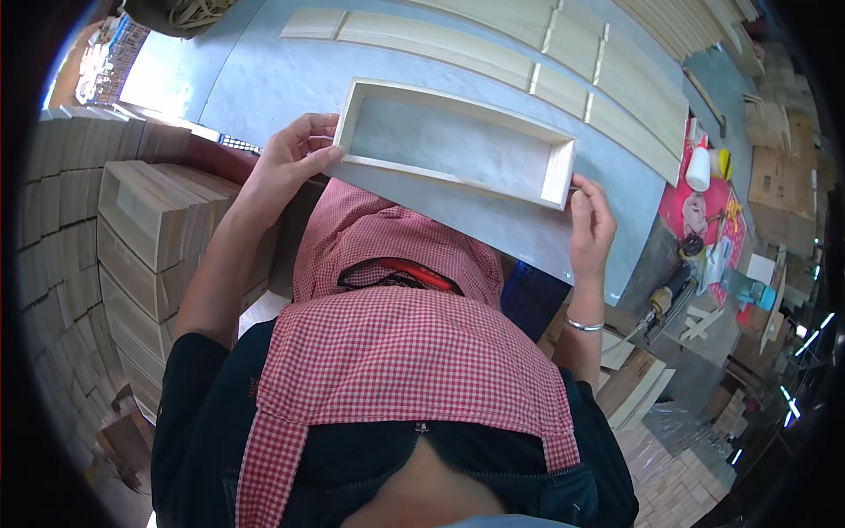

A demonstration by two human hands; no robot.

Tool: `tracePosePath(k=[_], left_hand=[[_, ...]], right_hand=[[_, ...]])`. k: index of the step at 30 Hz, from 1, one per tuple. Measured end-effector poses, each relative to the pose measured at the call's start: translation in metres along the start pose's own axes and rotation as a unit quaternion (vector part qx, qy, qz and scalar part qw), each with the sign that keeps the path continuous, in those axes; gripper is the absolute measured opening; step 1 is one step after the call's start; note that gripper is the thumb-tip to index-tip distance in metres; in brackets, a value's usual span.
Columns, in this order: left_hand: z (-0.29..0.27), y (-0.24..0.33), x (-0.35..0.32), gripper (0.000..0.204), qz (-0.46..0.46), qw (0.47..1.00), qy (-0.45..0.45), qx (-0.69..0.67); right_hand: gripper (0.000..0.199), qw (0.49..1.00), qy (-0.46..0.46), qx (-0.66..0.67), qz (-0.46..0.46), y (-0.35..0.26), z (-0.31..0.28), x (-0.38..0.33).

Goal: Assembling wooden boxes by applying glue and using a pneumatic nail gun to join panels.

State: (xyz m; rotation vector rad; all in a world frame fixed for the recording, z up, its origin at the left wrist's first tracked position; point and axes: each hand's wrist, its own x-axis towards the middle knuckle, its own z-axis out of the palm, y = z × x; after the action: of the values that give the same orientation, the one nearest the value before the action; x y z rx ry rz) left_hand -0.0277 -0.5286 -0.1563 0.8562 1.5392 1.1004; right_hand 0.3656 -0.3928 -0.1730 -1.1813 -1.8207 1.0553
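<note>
A long, shallow rectangular frame (458,183) of pale wood is held up over the near edge of the grey table (255,88). Through its middle the grey tabletop shows, so it seems to have no bottom. My left hand (289,158) grips its left end, thumb at the near corner and fingers along the outer side. At the right end, my right hand (591,220) has its fingertips closed against the near right corner. A silver bangle (584,326) circles my right wrist.
Thin wooden panels (440,46) lie in rows at the table's far side. Similar frames (141,216) are stacked high on the left. A white bottle (698,167) with a yellow part and a power tool (671,295) stand at the right. A basket (180,13) sits far left.
</note>
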Motion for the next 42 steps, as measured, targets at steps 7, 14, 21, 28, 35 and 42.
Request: tracePosePath(k=[7, 14, 21, 28, 35, 42], left_hand=[[-0.017, 0.006, 0.016, 0.043, -0.022, 0.997, -0.074, -0.026], [-0.012, 0.011, 0.016, 0.037, -0.026, 0.997, -0.056, -0.041], [-0.013, 0.016, 0.003, 0.028, -0.03, 0.997, -0.003, -0.064], [0.021, 0.053, 0.03, 0.049, -0.097, 0.993, 0.045, -0.042], [0.027, 0.03, 0.04, 0.042, -0.034, 0.999, 0.017, -0.024], [0.02, 0.005, 0.021, 0.027, -0.014, 0.976, 0.197, -0.089]], right_hand=[[0.039, 0.986, -0.056, 0.109, 0.111, -0.009, -0.001, -0.007], [0.041, 0.987, -0.051, 0.116, 0.1, -0.009, 0.007, -0.01], [0.035, 0.996, -0.003, 0.084, -0.021, -0.028, -0.005, 0.002], [0.033, 0.986, 0.017, 0.027, 0.163, -0.037, -0.029, 0.039], [0.064, 0.969, -0.066, -0.192, 0.144, -0.001, -0.022, 0.077], [0.04, 0.838, 0.326, -0.438, -0.022, 0.097, -0.173, 0.149]])
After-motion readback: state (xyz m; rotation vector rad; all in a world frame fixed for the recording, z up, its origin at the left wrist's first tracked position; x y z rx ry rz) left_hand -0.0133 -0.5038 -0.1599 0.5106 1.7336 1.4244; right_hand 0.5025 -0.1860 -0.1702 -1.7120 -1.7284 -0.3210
